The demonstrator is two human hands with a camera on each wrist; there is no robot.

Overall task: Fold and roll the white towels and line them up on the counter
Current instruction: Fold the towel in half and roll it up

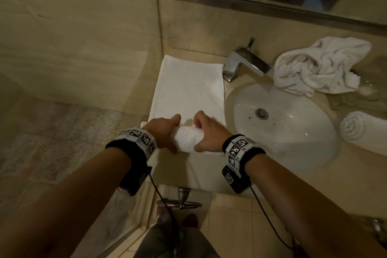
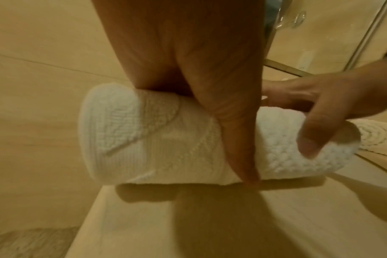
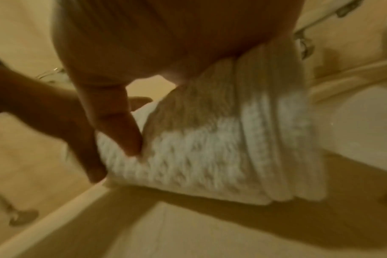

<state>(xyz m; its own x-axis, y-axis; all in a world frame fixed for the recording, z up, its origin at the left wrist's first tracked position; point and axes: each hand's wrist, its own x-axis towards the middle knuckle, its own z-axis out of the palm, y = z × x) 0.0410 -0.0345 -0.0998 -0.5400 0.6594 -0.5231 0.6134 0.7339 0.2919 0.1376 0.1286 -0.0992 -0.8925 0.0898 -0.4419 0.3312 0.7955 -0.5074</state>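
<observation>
On the counter left of the sink, my left hand and right hand clasp the soft, light towel at its ends, where I judge it holds best.

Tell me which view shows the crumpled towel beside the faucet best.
The head view: the crumpled towel lies whole on the counter, right of the faucet. The left wrist view does not show it; the right wrist view shows at most a blurred white edge.

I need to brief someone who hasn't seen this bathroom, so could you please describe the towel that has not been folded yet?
Find the oval white sink in the counter. Behind its right rim, right of the chrome faucet, lies the crumpled towel. It is a loose heap, unlike the finished roll nearer the front edge and the flat towel left of the sink.
</observation>
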